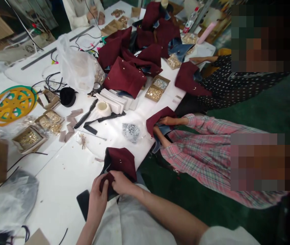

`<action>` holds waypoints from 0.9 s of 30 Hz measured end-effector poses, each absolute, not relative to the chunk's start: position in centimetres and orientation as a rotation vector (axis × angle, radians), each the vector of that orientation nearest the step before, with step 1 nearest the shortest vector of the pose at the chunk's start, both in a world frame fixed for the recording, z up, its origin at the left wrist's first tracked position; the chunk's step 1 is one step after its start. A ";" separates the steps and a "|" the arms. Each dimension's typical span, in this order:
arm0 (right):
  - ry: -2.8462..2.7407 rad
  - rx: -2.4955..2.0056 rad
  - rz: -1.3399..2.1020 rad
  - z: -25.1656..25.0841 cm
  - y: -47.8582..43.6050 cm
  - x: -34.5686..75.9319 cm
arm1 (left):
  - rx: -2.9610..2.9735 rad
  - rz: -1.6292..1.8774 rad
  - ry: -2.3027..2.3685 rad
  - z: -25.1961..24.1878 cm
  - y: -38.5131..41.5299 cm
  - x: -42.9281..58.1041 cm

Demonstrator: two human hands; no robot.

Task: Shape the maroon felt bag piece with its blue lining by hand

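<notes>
At the near edge of the long white work table (pixel 65 177), the person's left hand (pixel 97 199) and right hand (pixel 120 182) are both gripping a dark red velvet fabric piece (pixel 120 161). The left hand is curling its fingers over the folded lower end of the fabric, with the thumb pressing on the cloth; the right hand is closing on the same fold from the other side, so the two hands are almost touching each other. The rest of the fabric is lying on the table just beyond the hands, spreading up and away from them, with a few small gold studs showing on its surface. A flat black phone-like slab (pixel 83 203) is lying just left of the left wrist, at the table's near edge.

Farther along the right edge of the table, a co-worker in a pink plaid shirt (pixel 206 153) is holding another dark red piece (pixel 158 119) with both hands. Near the middle of the table, a small clear bag of silver studs (pixel 131 132) is lying well apart from the hands. A heap of dark red fabric pieces (pixel 134 51) is covering the far end, and an open cardboard box of gold studs (pixel 157 88) is sitting beside it. A yellow and green spoked reel (pixel 11 104) is lying toward the left edge.
</notes>
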State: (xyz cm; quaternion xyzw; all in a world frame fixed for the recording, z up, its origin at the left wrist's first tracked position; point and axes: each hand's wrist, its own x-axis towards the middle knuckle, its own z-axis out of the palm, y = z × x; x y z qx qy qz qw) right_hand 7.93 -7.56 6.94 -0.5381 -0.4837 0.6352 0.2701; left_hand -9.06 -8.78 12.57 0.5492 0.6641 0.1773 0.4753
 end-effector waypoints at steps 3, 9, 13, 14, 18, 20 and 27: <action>-0.873 -1.516 1.662 5.8 -4.8 12.0 | 1.323 0.441 1.576 12.3 -7.9 -10.2; -0.968 -1.901 0.910 4.0 5.6 24.0 | 1.285 0.416 1.553 12.1 -7.6 -12.5; -1.228 -2.117 0.704 3.0 10.3 28.3 | 1.338 0.305 1.478 12.5 -7.6 -12.2; -1.299 -2.140 0.688 3.0 10.6 28.3 | 1.356 0.289 1.455 12.6 -7.5 -12.0; -1.541 -1.991 0.640 4.3 7.6 24.3 | 1.378 0.303 1.453 12.5 -7.4 -11.1; -1.796 -1.695 0.801 5.1 4.5 20.9 | 1.346 0.301 1.491 12.3 -7.4 -10.7; -2.715 -0.917 0.937 1.7 -2.2 10.4 | 1.266 0.313 1.514 12.1 -6.6 -10.3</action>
